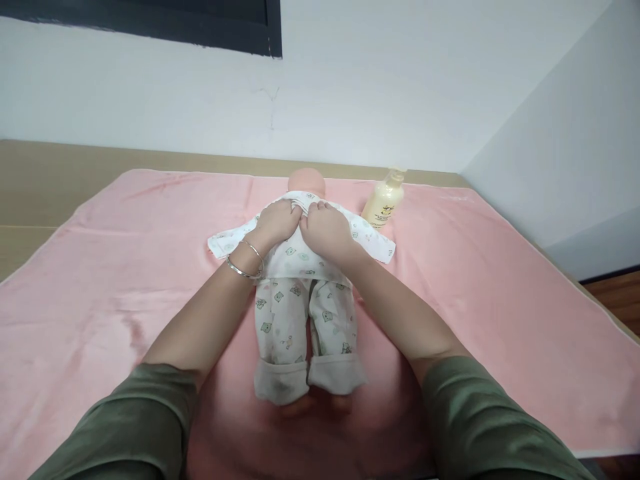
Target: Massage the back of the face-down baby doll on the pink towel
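A baby doll (306,181) lies stretched out on a pink sheet, its bald head at the far end and its feet toward me. It wears a white printed shirt (299,257) with the sleeves spread to both sides, and matching pants (285,327) with turned-up cuffs. My left hand (277,221), a silver bangle at its wrist, is closed on the shirt just below the neck. Close beside it, my right hand (327,230) has its fingers curled into the same cloth. The fingertips are partly hidden, and the doll's face is out of sight.
A pale yellow pump bottle (384,203) leans beyond the doll's right-hand sleeve. The pink sheet (475,300) covers a wooden surface (45,173) that meets a white wall (375,87). A dark frame (240,30) is set in the wall at upper left.
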Tool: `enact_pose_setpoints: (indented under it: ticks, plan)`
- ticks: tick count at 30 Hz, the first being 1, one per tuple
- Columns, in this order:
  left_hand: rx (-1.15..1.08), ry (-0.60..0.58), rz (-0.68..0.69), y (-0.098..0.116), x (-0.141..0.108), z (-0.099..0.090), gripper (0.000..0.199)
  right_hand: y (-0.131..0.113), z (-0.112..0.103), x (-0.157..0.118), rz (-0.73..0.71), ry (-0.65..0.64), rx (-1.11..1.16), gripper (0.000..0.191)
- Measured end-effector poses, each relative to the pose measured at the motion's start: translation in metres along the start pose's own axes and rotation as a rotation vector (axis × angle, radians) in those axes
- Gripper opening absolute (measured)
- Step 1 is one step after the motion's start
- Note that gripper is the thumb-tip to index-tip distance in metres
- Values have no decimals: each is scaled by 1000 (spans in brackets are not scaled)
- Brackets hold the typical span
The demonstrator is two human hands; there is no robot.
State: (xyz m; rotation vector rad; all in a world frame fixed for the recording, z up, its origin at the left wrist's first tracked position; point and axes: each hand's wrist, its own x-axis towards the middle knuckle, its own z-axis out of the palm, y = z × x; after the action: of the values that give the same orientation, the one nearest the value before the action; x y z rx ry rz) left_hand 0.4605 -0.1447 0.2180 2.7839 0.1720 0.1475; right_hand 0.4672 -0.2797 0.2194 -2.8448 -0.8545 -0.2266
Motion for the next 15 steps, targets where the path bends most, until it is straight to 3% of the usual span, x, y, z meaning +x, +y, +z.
enact_pose_setpoints:
  ticks: [5, 8, 11, 15]
  plan:
    - [107, 34, -88, 21, -12, -10, 48, 32, 4, 22, 95, -21, 184, 58]
    - [122, -11, -92, 33, -19, -13, 44, 41, 6, 27, 86, -30, 226, 58]
    - [122, -34, -86, 34, -19, -10, 43, 39, 6, 27, 72, -12, 197, 57]
    - [75, 34, -44, 17, -8, 1, 49, 21, 3, 17, 71, -14, 84, 57]
